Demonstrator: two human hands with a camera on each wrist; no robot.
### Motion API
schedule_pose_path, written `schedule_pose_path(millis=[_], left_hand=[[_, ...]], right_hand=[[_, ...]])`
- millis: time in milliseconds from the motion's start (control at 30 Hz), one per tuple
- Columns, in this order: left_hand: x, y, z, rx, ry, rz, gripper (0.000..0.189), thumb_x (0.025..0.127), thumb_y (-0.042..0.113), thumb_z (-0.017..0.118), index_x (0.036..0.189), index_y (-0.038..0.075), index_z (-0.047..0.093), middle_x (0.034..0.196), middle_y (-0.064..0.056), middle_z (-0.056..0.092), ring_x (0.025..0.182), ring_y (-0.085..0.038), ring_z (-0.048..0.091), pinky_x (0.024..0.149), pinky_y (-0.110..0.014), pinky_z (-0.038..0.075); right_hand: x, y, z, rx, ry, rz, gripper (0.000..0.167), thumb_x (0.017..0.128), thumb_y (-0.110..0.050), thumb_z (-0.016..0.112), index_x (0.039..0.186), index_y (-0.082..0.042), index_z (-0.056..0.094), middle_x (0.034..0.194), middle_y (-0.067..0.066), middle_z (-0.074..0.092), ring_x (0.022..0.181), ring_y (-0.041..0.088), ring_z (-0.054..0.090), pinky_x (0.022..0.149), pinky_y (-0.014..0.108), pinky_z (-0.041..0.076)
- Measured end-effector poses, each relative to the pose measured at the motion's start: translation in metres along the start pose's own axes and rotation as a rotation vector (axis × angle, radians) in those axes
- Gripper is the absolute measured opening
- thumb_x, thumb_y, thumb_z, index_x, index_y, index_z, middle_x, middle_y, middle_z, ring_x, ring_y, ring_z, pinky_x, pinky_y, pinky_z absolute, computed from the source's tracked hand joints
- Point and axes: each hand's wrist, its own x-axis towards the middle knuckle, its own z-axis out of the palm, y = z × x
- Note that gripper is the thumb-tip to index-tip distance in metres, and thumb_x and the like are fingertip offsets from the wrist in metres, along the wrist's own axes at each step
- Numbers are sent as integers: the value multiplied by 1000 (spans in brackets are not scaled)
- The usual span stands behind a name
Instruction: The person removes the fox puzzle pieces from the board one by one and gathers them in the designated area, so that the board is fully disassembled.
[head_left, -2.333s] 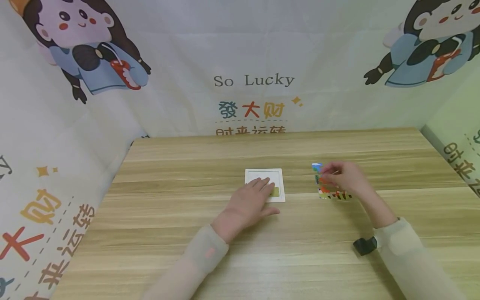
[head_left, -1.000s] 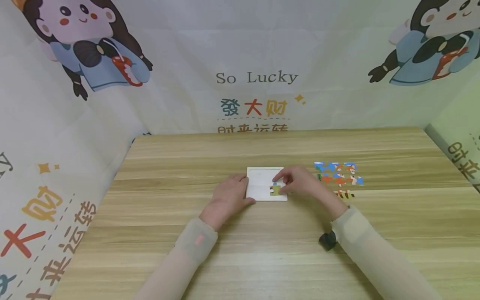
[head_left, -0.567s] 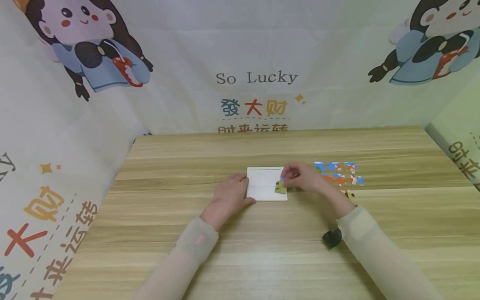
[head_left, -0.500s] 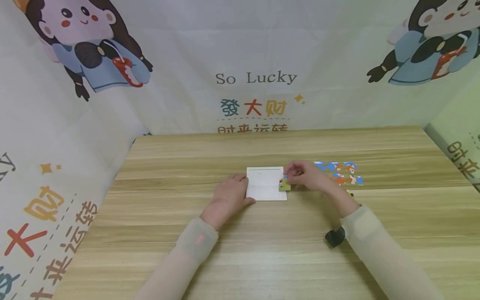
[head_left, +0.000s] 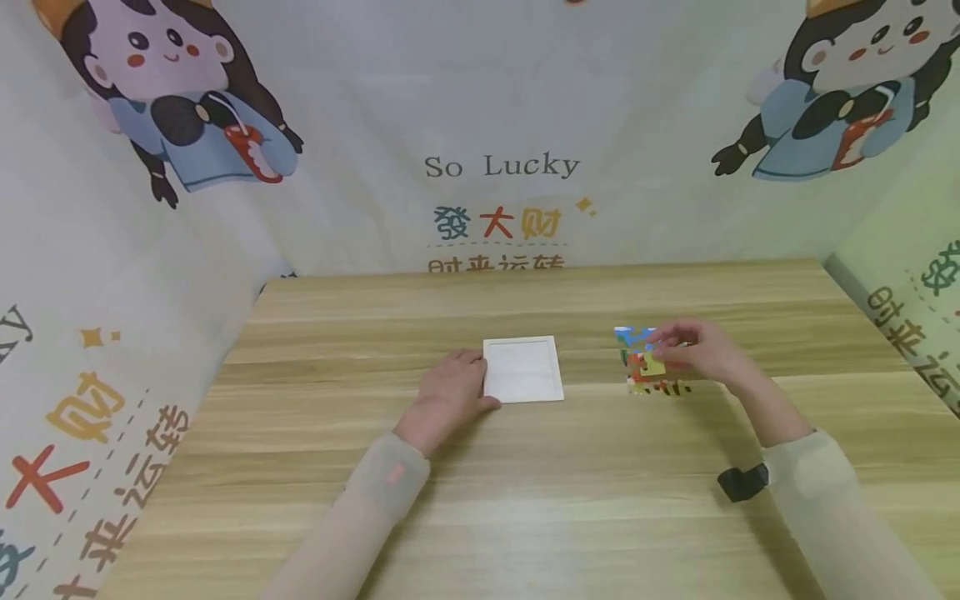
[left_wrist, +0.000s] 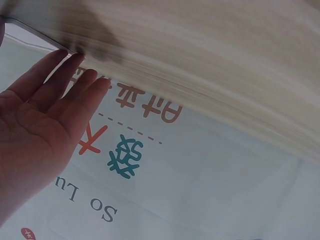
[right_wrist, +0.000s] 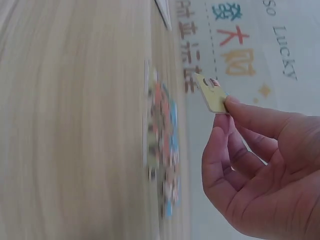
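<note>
A white square puzzle tray (head_left: 522, 369) with a raised border lies mid-table, its inside bare. My left hand (head_left: 447, 396) rests at the tray's left edge, thumb by the near corner; in the left wrist view its fingers (left_wrist: 75, 95) stretch out fairly straight beside the tray's rim. To the right, my right hand (head_left: 701, 350) pinches a yellow-green jigsaw piece (right_wrist: 212, 95) between thumb and fingertips. In the right wrist view that piece is held up above the table. Below it lie colourful jigsaw pieces (head_left: 626, 335), partly covered by the right hand in the head view.
The wood-grain table (head_left: 420, 500) reaches back to a printed cloth backdrop (head_left: 360, 125), with more cloth on both sides. A black device (head_left: 742, 482) is worn at the right wrist.
My left hand has slid from on top of the tray to its left edge. My right hand has taken the yellow-green piece off the tray and carried it right, over the other pieces.
</note>
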Motion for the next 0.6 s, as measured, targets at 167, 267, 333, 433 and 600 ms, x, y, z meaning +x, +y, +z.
schedule_pose_path(millis=[167,267,333,433,600], left_hand=[[-2,-2,0,-12,1,-10,67,90,48,68,140,4,55,153,-9,47,144,-28,42,116,-40,40],[-3,-3,-1,-16,1,-12,69,91,48,68,142,4,53,154,-9,46,145,-28,41,117,-39,39],[-4,-4,-2,-24,1,-14,70,91,48,68,143,4,51,155,-9,45,145,-29,40,118,-39,37],[-5,-5,-3,-49,8,-13,72,91,48,68,146,5,48,156,-10,43,146,-30,39,119,-40,35],[-7,-9,-3,-112,43,-34,76,93,48,66,150,6,42,156,-13,42,146,-32,37,119,-43,35]], right_hand=[[-13,17,-20,0,3,44,35,98,-11,62,120,15,55,91,-8,62,80,0,63,75,20,58],[-17,25,-28,-18,2,62,35,97,-7,61,119,20,54,88,-10,65,77,-2,63,72,20,58],[-19,31,-31,-26,1,82,36,97,-4,61,119,22,53,85,-11,65,75,-2,63,69,20,58],[-22,37,-35,-85,3,102,34,96,-2,61,116,23,54,81,-10,65,70,-1,60,65,19,56],[-25,40,-36,-226,18,148,27,94,-6,65,109,16,61,82,0,67,70,4,60,62,22,55]])
